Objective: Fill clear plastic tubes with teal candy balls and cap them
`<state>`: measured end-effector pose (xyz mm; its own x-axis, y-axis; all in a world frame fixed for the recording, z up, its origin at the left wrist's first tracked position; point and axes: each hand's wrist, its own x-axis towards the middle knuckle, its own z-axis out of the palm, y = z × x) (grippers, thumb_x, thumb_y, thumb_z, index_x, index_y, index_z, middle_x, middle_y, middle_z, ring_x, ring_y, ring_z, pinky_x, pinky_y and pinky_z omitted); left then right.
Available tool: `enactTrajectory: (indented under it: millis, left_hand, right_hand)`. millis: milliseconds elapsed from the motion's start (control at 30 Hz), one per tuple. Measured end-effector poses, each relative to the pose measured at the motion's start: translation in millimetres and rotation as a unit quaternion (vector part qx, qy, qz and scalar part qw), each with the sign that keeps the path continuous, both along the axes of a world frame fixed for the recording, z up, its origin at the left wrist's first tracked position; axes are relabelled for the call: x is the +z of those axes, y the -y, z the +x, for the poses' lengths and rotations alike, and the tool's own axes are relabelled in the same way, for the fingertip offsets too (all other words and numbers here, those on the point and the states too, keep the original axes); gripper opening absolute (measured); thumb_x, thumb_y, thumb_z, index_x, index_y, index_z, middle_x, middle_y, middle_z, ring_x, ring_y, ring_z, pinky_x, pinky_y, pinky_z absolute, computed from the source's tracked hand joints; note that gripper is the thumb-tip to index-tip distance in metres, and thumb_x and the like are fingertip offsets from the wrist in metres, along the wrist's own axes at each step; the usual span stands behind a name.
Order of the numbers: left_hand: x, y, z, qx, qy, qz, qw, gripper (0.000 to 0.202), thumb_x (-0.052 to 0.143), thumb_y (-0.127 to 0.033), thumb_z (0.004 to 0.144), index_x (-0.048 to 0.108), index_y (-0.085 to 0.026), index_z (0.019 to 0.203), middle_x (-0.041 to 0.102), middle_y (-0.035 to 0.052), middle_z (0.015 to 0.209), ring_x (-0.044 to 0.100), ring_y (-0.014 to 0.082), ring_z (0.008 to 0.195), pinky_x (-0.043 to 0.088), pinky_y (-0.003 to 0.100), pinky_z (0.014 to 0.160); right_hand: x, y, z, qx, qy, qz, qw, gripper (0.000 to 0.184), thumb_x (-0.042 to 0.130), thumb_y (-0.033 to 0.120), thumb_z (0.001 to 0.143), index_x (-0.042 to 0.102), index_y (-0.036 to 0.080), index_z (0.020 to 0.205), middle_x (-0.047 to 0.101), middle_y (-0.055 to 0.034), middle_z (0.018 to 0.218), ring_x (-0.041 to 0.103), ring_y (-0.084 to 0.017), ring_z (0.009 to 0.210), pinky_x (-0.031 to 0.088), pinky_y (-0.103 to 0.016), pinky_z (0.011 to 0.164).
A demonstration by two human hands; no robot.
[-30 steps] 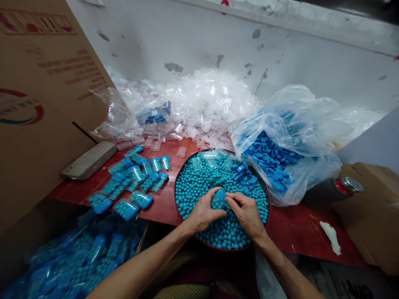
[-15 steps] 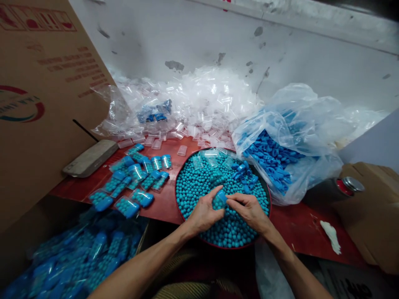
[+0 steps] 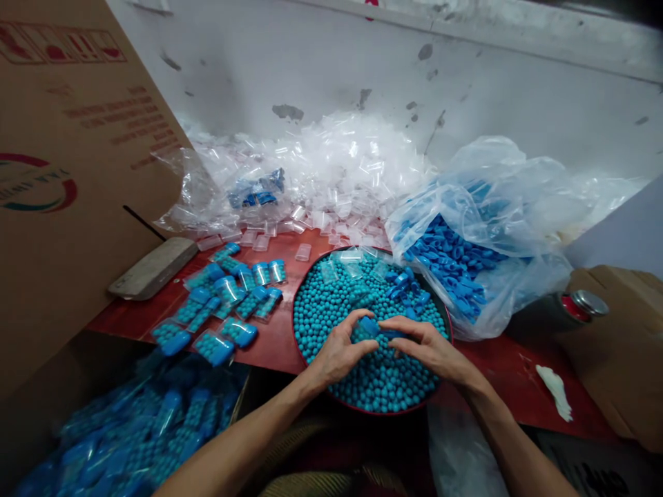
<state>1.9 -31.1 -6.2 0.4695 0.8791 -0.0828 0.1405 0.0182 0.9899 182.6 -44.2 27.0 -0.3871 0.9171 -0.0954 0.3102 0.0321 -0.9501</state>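
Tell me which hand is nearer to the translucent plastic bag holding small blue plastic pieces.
Right. The right hand is in front of the bag; the left hand is farther left.

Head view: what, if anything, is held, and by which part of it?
The left hand holds a small blue-capped container by its opposite sides; what the right hand grips, if anything, cannot be told.

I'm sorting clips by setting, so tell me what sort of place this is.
Probably a small workshop: a round tray of turquoise balls, a heap of clear plastic containers and a bag of blue plastic parts crowd one red table.
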Motion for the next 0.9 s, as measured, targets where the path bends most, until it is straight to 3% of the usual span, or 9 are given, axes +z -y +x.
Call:
enactTrajectory:
  millis: [100,200,333,433,500,600,700,767,900]
  left_hand:
    - [1.7,-0.6,-0.7,-0.047,0.015,-0.002,0.999,0.035,0.043,-0.027,0.078,0.039,-0.022,0.113,0.044,-0.0054,0.065,0.04,0.0082,0.055,0.036,0.019,0.054]
    - [0.6,-1.4,-0.7,-0.052,-0.001,0.021,0.998,0.037,0.042,-0.026,0.079,0.039,-0.02,0.116,0.046,-0.0038,0.068,0.042,0.0094,0.059,0.038,0.021,0.058]
    - [-2.9,-1.5,-0.5,-0.034,-0.002,0.047,0.998,0.054,0.041,-0.025,0.08,0.022,-0.018,0.13,0.051,-0.0005,0.077,0.045,0.0109,0.064,0.04,0.024,0.064]
    - [-4.6,-0.3,-0.3,-0.045,-0.024,0.062,0.997,0.06,0.043,-0.027,0.08,0.016,-0.019,0.133,0.052,-0.0012,0.073,0.046,0.0116,0.062,0.04,0.026,0.065]
    - [-4.4,0.7,0.1,-0.047,-0.028,0.065,0.996,0.062,0.045,-0.027,0.079,0.017,-0.019,0.134,0.055,0.0,0.075,0.049,0.0131,0.065,0.041,0.028,0.069]
    - [-2.5,1.3,0.6,-0.04,0.015,0.062,0.997,0.059,0.045,-0.025,0.079,0.022,-0.018,0.132,0.056,0.0048,0.097,0.051,0.0164,0.084,0.038,0.03,0.082]
    - [-0.5,0.6,1.4,-0.053,0.048,0.024,0.997,0.054,0.043,-0.023,0.079,0.025,-0.017,0.13,0.057,0.0044,0.096,0.052,0.0156,0.083,0.039,0.03,0.081]
    - [-0.8,-0.5,2.1,-0.042,0.055,0.007,0.998,0.053,0.044,-0.022,0.078,0.028,-0.017,0.128,0.057,0.0037,0.095,0.051,0.0151,0.082,0.04,0.029,0.079]
    - [-5.0,-3.4,1.9,-0.011,0.063,0.0,0.998,0.041,0.048,-0.025,0.076,0.041,-0.017,0.115,0.054,0.0025,0.095,0.049,0.0144,0.083,0.039,0.026,0.077]
  right_hand:
    - [1.1,-2.5,4.5,-0.078,-0.093,-0.09,0.989,0.04,0.054,0.028,0.075,0.048,0.018,0.113,0.057,-0.0037,0.092,0.058,-0.011,0.066,0.049,-0.028,0.063]
    - [-6.8,-4.1,-3.5,-0.148,-0.14,-0.096,0.974,0.062,0.059,0.029,0.07,0.031,0.018,0.124,0.058,-0.0011,0.081,0.058,-0.012,0.058,0.05,-0.03,0.055]
    - [-17.4,-5.6,-20.1,-0.222,-0.122,-0.05,0.966,0.05,0.059,0.031,0.068,0.041,0.015,0.113,0.058,-0.0058,0.09,0.059,-0.013,0.058,0.049,-0.026,0.048]
    - [-17.8,-6.8,-25.6,-0.223,-0.103,-0.071,0.967,0.046,0.057,0.032,0.069,0.044,0.014,0.11,0.059,-0.0077,0.092,0.056,-0.011,0.048,0.047,-0.026,0.044]
    - [-15.7,-5.6,-25.2,-0.196,-0.056,-0.059,0.977,0.04,0.053,0.033,0.073,0.048,0.014,0.108,0.061,-0.0071,0.088,0.054,-0.01,0.045,0.046,-0.026,0.043]
    - [-14.5,2.2,-23.2,-0.105,0.081,0.063,0.989,0.038,0.05,0.035,0.077,0.051,0.015,0.109,0.061,-0.0077,0.089,0.059,-0.015,0.062,0.049,-0.03,0.059]
    - [-20.9,14.6,-27.2,-0.039,0.215,0.174,0.96,0.07,0.062,0.04,0.066,0.035,0.013,0.125,0.052,-0.014,0.11,0.056,-0.024,0.087,0.049,-0.036,0.07]
    - [-28.2,21.4,-34.6,-0.048,0.286,0.202,0.935,0.085,0.066,0.04,0.062,0.024,0.011,0.13,0.046,-0.018,0.115,0.055,-0.028,0.089,0.049,-0.039,0.067]
    - [-39.5,25.5,-52.6,-0.123,0.347,0.24,0.898,0.072,0.059,0.032,0.066,0.026,0.008,0.126,0.049,-0.017,0.104,0.057,-0.026,0.083,0.049,-0.039,0.064]
